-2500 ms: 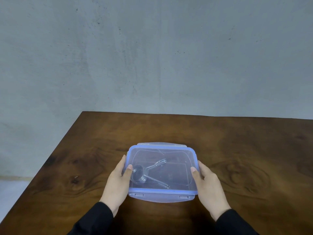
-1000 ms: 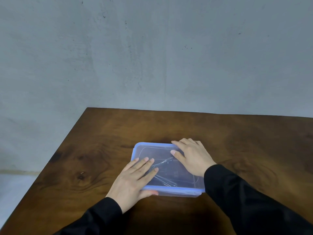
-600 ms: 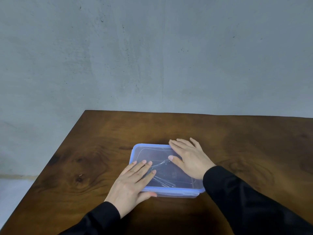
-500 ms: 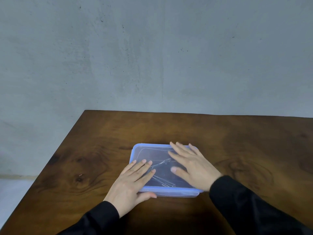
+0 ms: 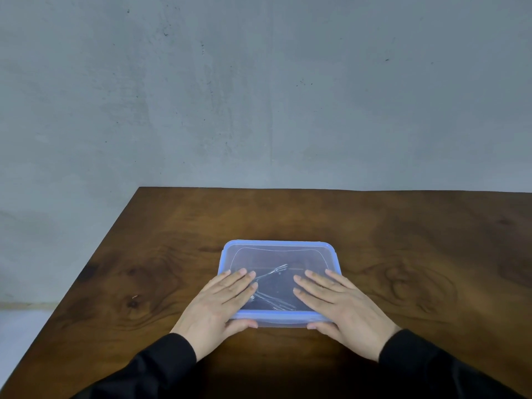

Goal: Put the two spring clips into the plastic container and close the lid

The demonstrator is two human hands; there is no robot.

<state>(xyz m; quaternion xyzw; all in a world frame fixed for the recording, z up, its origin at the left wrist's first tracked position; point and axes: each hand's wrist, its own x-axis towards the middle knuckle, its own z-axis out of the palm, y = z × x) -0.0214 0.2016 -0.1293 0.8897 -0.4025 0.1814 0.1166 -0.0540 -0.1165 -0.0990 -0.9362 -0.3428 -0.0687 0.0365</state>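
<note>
Nearest the camera, two black sleeves point(image 5: 161, 367) reach forward over a dark wooden table point(image 5: 403, 254). The left hand point(image 5: 218, 305) lies flat, fingers together, on the near-left part of a clear lid point(image 5: 276, 254) with a blue rim, its thumb tucked under the front edge. The right hand point(image 5: 338, 305) mirrors it on the near-right part, fingers spread a little, thumb also against the front edge. Neither hand grips anything – both press down, palms open.

The lid sits on the plastic container point(image 5: 283, 322), which rests on the table just ahead of the person. Through the clear lid, thin metal wire shapes – the spring clips point(image 5: 273, 286) – show lying on the container floor between the two hands. How many clips are there cannot be told for certain, since the left fingers cover part of them.

The step in hand looks like sealing the near edge. To do it well, pressure should go onto the blue rim itself, not the flexible middle of the lid, with the thumbs squeezing upward against the front so that side seats fully. It seems wise then to check the far edge and both short sides the same way; whether those are already seated cannot be told.

Beyond the container, the table runs back to a plain grey wall point(image 5: 259, 96).
</note>
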